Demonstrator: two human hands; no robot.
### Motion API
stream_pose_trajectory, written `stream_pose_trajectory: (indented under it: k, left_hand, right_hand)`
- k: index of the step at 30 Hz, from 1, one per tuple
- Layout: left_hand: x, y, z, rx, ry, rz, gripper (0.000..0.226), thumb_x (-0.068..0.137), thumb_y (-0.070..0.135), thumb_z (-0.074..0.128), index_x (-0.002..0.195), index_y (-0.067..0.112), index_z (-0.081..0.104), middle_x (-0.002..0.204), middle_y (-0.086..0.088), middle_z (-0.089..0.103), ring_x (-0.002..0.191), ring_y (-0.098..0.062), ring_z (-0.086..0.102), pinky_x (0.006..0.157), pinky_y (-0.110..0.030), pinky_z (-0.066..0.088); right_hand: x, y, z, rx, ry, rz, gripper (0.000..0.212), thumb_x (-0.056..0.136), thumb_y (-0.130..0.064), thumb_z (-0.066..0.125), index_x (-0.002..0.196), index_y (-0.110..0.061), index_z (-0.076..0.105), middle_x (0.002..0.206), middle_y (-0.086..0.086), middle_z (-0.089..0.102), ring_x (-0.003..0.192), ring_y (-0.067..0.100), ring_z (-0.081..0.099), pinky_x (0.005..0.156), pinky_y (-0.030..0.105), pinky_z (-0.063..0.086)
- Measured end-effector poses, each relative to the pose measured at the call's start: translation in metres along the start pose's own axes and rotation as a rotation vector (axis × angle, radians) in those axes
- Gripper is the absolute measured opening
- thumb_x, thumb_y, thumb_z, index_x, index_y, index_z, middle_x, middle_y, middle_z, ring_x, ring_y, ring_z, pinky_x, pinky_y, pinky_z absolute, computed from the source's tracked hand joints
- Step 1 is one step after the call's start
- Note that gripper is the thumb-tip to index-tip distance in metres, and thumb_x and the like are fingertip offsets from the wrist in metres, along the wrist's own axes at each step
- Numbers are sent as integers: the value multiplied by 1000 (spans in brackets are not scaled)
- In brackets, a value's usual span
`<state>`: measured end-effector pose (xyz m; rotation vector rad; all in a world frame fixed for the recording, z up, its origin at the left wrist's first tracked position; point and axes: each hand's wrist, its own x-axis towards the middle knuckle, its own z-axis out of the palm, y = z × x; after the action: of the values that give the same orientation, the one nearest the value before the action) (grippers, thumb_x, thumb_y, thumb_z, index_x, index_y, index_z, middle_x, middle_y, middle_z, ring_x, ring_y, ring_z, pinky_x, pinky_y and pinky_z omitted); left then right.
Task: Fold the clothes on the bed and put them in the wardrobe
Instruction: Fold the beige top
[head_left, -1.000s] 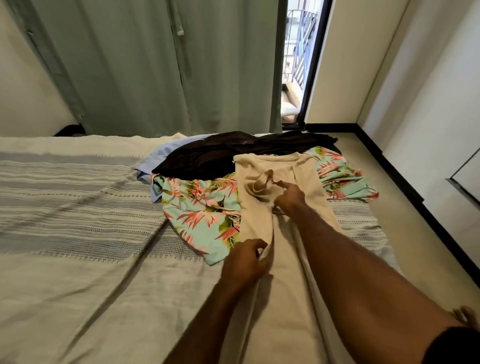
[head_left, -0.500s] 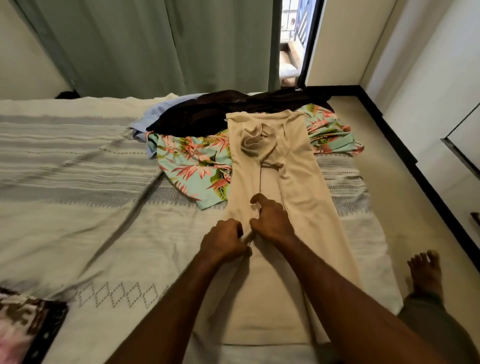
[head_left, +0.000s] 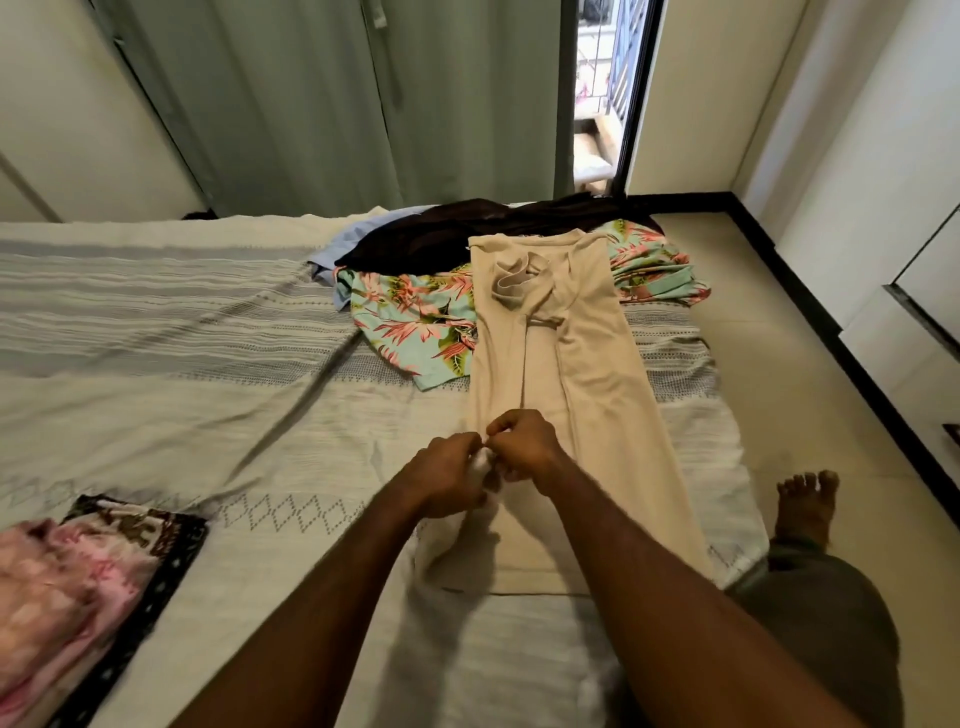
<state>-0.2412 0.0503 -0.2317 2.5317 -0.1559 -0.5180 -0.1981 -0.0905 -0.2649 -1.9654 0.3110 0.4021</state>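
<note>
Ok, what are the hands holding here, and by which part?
Both the left hand and the right hand pinch the beige garment at the near part of its left edge, bunching the fabric between them.

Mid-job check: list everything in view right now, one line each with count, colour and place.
Beige knit garment: one, beige, laid lengthwise on the bed's right side.
Floral shirt: one, turquoise with pink, under the beige garment.
Dark brown garment: one, far end of the pile.
Light blue garment: one, under the brown one.
Pink patterned folded cloth: one, bed's near left corner.
Striped bedspread: one, cream and grey.
Green curtain: one, behind the bed.
Bare foot: one, on the floor at right.
Left hand, right hand: both pinch the beige garment's left edge.
</note>
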Motion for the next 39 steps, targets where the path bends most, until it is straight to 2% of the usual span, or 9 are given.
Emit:
stream_pose_trajectory:
  k: [7, 12, 15, 18, 21, 24, 29, 36, 39]
  left_hand:
    - [-15, 33, 12, 217, -214, 27, 66, 76, 13, 83, 130, 32, 50, 110, -7, 65, 87, -23, 66, 71, -37, 59]
    - [-38, 62, 19, -346, -601, -63, 59, 86, -2, 75, 129, 28, 48, 114, -20, 68, 75, -31, 74, 68, -40, 63]
    - [-33, 48, 24, -241, -493, 2, 39, 91, 7, 72, 124, 21, 57, 101, -13, 74, 72, -23, 73, 60, -30, 59]
    - [-19, 16, 30, 113, -207, 126, 23, 94, 8, 66, 113, 20, 66, 104, -8, 70, 83, -20, 68, 66, -24, 52]
    - [-17, -19, 35, 566, -29, 233, 48, 93, 6, 58, 134, 32, 57, 134, -5, 52, 118, -22, 52, 87, -35, 45]
    - [-22, -42, 35, 866, -21, 354, 70, 94, 9, 57, 153, 40, 34, 163, -7, 22, 143, -28, 32, 99, -43, 40]
    - [-19, -47, 40, 963, 58, 557, 98, 60, 4, 85, 145, 36, 45, 153, -11, 48, 129, -29, 58, 70, -40, 55]
    - [-16, -63, 47, 835, -55, 594, 95, 89, 25, 50, 145, 65, -15, 164, 9, 14, 150, -16, 24, 88, -35, 40]
    - [-13, -69, 45, 722, -136, 592, 100, 91, 21, 52, 132, 79, -18, 163, 17, 3, 151, -10, 6, 93, -33, 29]
  right_hand:
    - [-19, 27, -48, 129, -9, 2, 46, 77, 15, 56, 110, -14, 68, 104, 12, 61, 76, 31, 69, 62, 44, 63]
    - [-32, 34, -70, -206, -92, -107, 69, 71, 16, 62, 133, -15, 60, 112, 10, 60, 72, 27, 66, 54, 31, 57]
    - [-38, 47, -81, -442, -131, -126, 51, 78, 9, 68, 122, -16, 68, 113, 11, 63, 83, 27, 69, 54, 27, 54]
    - [-41, 73, -108, -491, 1, -330, 27, 83, -6, 75, 108, -19, 74, 114, 5, 66, 98, 18, 65, 73, 18, 47]
    - [-46, 102, -145, -646, 16, -484, 22, 90, -26, 73, 112, -28, 72, 122, 0, 66, 110, 17, 61, 92, 29, 52]
    - [-50, 133, -179, -954, -87, -520, 41, 100, -25, 57, 140, -34, 57, 154, -2, 47, 141, 19, 43, 113, 42, 38]
    - [-41, 171, -194, -1182, -277, -582, 92, 88, -20, 68, 156, -47, 12, 168, -5, 6, 154, 15, 1, 125, 42, 15]
    - [-49, 182, -206, -1058, -310, -694, 84, 78, -36, 32, 147, -67, -6, 168, -3, 2, 155, 19, -6, 123, 46, 1]
    - [-53, 179, -204, -1089, -328, -675, 74, 78, -47, 23, 150, -58, 17, 166, -13, 1, 154, 13, -9, 122, 43, -1]
